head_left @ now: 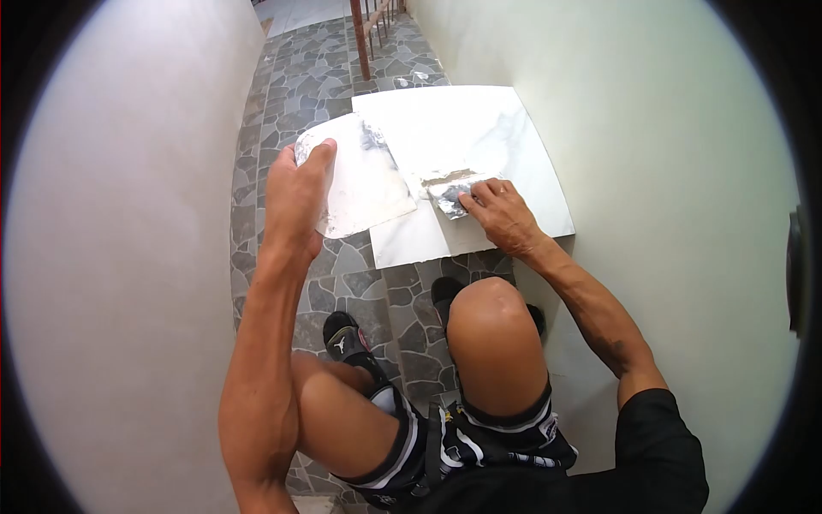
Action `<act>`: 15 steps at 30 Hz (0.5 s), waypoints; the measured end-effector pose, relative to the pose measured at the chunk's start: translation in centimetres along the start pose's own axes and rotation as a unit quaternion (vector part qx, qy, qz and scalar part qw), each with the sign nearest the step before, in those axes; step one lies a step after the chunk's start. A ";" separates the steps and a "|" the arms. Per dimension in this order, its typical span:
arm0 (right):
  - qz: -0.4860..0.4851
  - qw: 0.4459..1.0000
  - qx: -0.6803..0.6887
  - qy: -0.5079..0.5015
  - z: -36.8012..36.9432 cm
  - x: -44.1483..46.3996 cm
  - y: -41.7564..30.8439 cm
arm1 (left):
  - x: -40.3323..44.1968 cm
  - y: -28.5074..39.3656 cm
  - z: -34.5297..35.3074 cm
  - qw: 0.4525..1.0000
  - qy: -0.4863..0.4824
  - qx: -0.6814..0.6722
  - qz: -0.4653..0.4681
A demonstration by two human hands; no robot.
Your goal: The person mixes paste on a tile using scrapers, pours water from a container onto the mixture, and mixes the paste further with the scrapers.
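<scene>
A smeared scraper (449,204), just above and right of the frame's centre, is pinched in the grip of the right hand (507,216), over a white marbled slab (467,120). Left of it, the left hand (296,193) has its grip on a pale, dark-smudged board (355,184) that overlaps the slab in view. Stone-patterned floor (300,103) surrounds them; a rusty post (360,43) stands at top centre.
</scene>
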State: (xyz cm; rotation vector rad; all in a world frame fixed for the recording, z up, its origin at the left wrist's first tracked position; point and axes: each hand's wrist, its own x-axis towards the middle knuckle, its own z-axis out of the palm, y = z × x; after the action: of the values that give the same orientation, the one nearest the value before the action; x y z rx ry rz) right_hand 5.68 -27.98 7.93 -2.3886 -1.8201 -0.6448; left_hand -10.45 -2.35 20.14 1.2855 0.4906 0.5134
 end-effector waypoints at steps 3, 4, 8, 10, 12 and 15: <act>0.025 1.000 -0.003 0.009 -1.8 -0.4 0.1 | 0.2 -0.1 0.1 1.000 0.001 0.011 -0.004; 0.018 1.000 -0.001 0.004 -1.5 -0.9 0.1 | 0.3 -0.1 0.3 1.000 -0.003 0.015 -0.005; 0.027 0.998 0.042 -0.030 -2.0 -0.6 0.9 | 0.6 -0.2 0.4 1.000 0.004 0.002 0.008; 0.052 0.995 0.084 -0.013 -2.9 0.7 2.5 | 0.5 -0.4 0.6 1.000 0.006 0.003 0.009; 0.111 0.982 0.149 -0.041 -2.4 2.9 5.8 | 0.6 -0.4 0.3 1.000 0.005 -0.006 0.002; 0.227 0.926 0.264 -0.145 -1.9 7.5 11.1 | 0.8 -0.1 0.0 1.000 0.012 -0.010 0.000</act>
State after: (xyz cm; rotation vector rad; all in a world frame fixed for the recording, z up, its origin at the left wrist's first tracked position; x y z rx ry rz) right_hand 17.14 -25.05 14.59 -2.4470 -1.2105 0.2321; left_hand -9.85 -1.89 20.00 1.2623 0.5036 0.5330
